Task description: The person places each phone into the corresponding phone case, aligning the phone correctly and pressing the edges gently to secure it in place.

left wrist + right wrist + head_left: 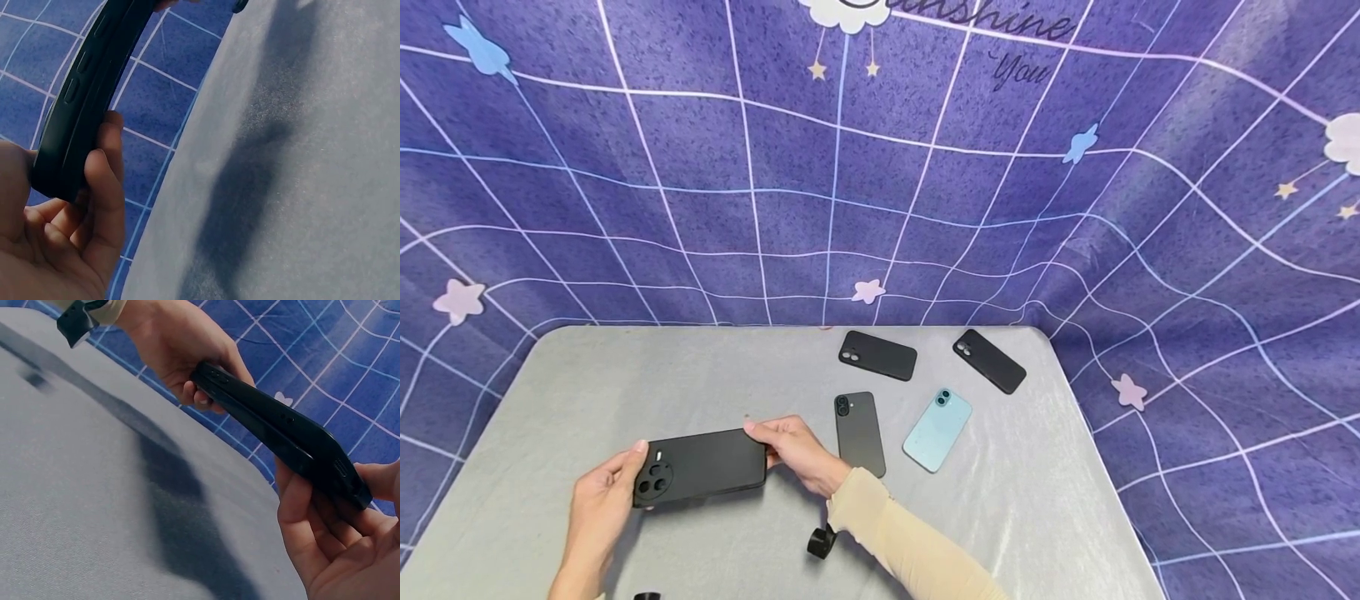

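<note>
A large black phone case point(715, 467) with a round camera ring is held over the left part of the table, its back facing up. My left hand point(601, 493) pinches the camera end, thumb on top. At the opposite end my right hand point(801, 454) grips a corner between thumb and fingers. Both wrist views show its side: raised button covers run along the case edge point(78, 81), and a second dark layer lies against it. In the right wrist view, the fingers point(294, 500) curl beneath the held end.
Right of my hands lie a dark grey phone point(861, 437) and a light blue phone point(936, 432). Two smaller black cases, one at the back middle point(883, 358) and one at the back right point(995, 364), lie on the grey table point(1015, 517). A patterned purple cloth point(790, 208) hangs behind.
</note>
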Action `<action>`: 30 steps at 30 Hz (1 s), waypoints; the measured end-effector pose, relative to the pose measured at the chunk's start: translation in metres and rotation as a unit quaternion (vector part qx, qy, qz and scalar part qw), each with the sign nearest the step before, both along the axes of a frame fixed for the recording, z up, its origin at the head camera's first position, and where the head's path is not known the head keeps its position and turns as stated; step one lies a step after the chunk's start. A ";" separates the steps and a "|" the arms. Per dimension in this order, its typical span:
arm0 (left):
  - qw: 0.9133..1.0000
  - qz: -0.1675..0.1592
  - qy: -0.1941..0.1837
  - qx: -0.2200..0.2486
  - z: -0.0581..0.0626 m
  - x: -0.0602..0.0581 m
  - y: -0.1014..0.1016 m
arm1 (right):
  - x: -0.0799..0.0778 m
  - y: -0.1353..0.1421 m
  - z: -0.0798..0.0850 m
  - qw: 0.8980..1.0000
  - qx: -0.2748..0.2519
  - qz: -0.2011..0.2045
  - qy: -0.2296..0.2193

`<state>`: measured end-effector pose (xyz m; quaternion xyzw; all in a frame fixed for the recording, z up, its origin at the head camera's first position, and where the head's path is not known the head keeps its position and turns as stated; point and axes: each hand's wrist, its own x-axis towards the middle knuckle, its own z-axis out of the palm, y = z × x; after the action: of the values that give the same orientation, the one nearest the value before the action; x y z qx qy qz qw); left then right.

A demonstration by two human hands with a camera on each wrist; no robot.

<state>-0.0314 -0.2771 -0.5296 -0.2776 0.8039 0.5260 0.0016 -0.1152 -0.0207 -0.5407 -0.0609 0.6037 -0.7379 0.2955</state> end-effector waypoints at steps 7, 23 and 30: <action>1.000 -0.016 0.000 0.019 0.001 -0.001 0.002 | 0.000 -0.001 -0.001 1.000 -0.003 -0.006 0.006; 0.989 -0.031 0.074 0.121 -0.005 0.001 0.003 | -0.002 -0.003 0.000 0.998 -0.003 -0.051 0.029; 0.978 -0.031 0.106 0.175 -0.008 0.001 0.006 | -0.002 -0.002 0.001 0.997 -0.002 -0.065 0.035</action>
<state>-0.0303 -0.2715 -0.5377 -0.1905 0.7036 0.6843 -0.0183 -0.1170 -0.0231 -0.5398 -0.0479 0.6151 -0.7539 0.2257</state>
